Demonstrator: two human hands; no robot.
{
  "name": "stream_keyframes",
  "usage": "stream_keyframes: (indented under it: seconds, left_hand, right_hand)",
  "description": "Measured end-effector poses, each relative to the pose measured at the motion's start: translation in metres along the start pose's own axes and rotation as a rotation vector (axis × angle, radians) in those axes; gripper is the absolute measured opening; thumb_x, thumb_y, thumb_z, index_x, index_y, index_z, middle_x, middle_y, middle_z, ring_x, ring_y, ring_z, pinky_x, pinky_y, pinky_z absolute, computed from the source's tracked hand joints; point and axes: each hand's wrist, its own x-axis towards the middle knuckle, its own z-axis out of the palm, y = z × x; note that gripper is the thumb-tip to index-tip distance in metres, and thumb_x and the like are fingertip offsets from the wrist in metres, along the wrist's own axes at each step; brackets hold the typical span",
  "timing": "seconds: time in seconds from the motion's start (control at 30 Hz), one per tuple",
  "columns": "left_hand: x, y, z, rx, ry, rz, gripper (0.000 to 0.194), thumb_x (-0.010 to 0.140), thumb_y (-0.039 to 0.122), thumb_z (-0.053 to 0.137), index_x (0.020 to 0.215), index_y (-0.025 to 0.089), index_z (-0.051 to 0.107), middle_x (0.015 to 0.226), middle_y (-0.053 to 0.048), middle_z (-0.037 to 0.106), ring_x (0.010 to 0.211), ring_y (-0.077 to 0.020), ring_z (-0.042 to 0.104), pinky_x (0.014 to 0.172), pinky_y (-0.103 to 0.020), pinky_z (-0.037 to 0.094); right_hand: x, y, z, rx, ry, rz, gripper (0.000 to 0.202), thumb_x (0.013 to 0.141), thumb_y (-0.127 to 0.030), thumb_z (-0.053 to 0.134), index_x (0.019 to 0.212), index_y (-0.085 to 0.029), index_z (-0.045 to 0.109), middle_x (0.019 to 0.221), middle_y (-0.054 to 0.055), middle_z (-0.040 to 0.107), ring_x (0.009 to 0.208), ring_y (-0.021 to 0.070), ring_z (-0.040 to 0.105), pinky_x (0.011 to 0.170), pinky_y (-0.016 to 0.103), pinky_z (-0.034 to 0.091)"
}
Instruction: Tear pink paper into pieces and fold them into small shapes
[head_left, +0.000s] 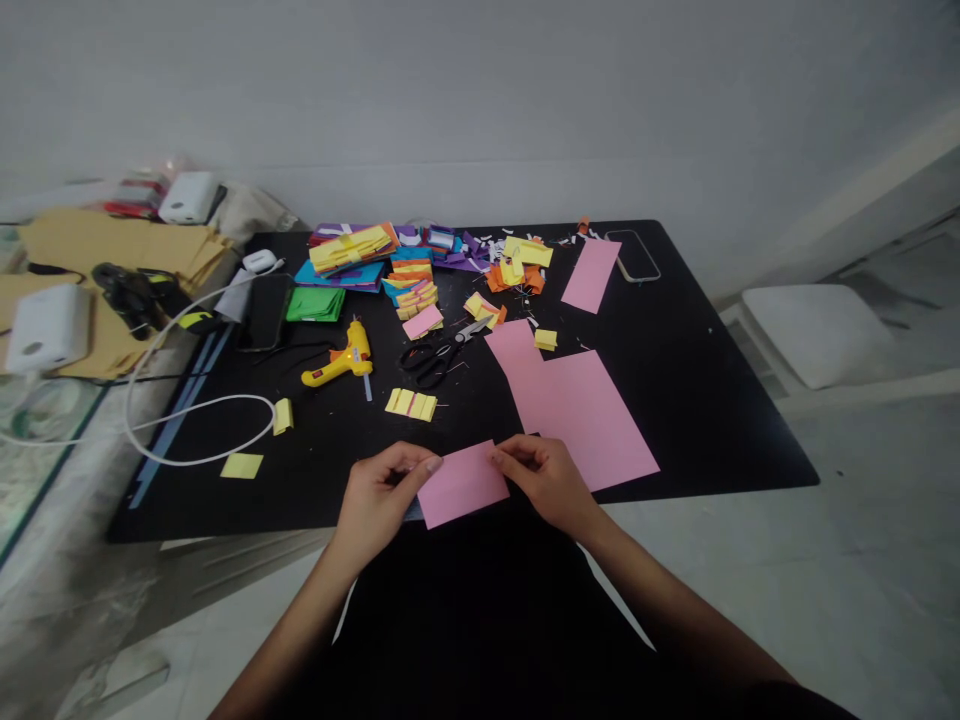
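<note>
A small pink paper rectangle [463,487] is stretched between both hands at the table's front edge. My left hand [386,500] pinches its upper left corner between thumb and fingers. At its upper right corner, my right hand [545,483] is closed in a pinch. Large pink sheets [592,420] lie flat just beyond my right hand. Ahead of my left hand is a folded yellow paper piece with a pink strip [411,404]. Black-handled scissors [442,355] lie farther back, beside a yellow glue gun [345,358].
The black table [712,400] holds stacked coloured papers [352,250], a green bundle [316,303], paper scraps [517,270], another pink sheet [592,274] and a dark phone [266,312]. A white cable [202,408] loops over the left side. A white stool [817,333] stands at right.
</note>
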Motion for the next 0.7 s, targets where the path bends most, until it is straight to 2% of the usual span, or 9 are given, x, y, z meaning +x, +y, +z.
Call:
stream_keyframes:
  seconds: [0.13, 0.27, 0.47, 0.57, 0.7]
  left_hand:
    - [-0.001, 0.000, 0.000, -0.015, 0.055, -0.020, 0.020, 0.088, 0.038, 0.075, 0.082, 0.020, 0.079, 0.069, 0.000, 0.074, 0.061, -0.0116, 0.062, 0.059, -0.021, 0.049]
    - [-0.001, -0.001, 0.001, -0.060, 0.076, -0.065, 0.021, 0.087, 0.039, 0.075, 0.081, 0.019, 0.078, 0.068, 0.000, 0.072, 0.061, -0.0113, 0.061, 0.059, -0.020, 0.048]
    - [0.000, -0.003, 0.000, -0.113, 0.022, -0.085, 0.021, 0.088, 0.038, 0.075, 0.081, 0.018, 0.077, 0.067, 0.000, 0.071, 0.061, -0.0113, 0.060, 0.060, -0.021, 0.047]
    - [0.000, -0.004, -0.005, -0.135, -0.021, -0.082, 0.022, 0.091, 0.038, 0.072, 0.083, 0.018, 0.077, 0.069, 0.000, 0.072, 0.063, -0.0119, 0.062, 0.062, -0.021, 0.048]
    - [0.001, -0.004, -0.011, -0.157, -0.074, -0.091, 0.023, 0.094, 0.038, 0.069, 0.087, 0.018, 0.078, 0.067, -0.001, 0.072, 0.065, -0.0128, 0.066, 0.068, -0.023, 0.051]
  right_hand:
    - [0.000, 0.001, -0.001, 0.019, -0.041, 0.016, 0.025, 0.091, -0.043, 0.070, 0.090, -0.020, 0.080, 0.083, 0.004, 0.078, 0.077, 0.0196, 0.069, 0.071, 0.034, 0.052]
    - [0.000, 0.000, -0.003, 0.016, -0.069, 0.031, 0.020, 0.089, -0.039, 0.073, 0.086, -0.020, 0.079, 0.081, 0.003, 0.076, 0.076, 0.0183, 0.068, 0.073, 0.034, 0.052]
    - [0.001, -0.001, -0.002, 0.051, -0.035, 0.003, 0.017, 0.088, -0.036, 0.073, 0.081, -0.021, 0.078, 0.076, 0.002, 0.072, 0.074, 0.0174, 0.064, 0.072, 0.033, 0.048]
    - [0.002, -0.001, -0.004, 0.091, -0.019, 0.036, 0.017, 0.087, -0.037, 0.073, 0.080, -0.021, 0.077, 0.074, 0.000, 0.069, 0.072, 0.0165, 0.061, 0.071, 0.033, 0.047]
    - [0.003, 0.002, -0.005, 0.114, 0.030, 0.079, 0.022, 0.090, -0.042, 0.072, 0.084, -0.021, 0.077, 0.080, 0.001, 0.068, 0.078, 0.0172, 0.062, 0.075, 0.034, 0.051]
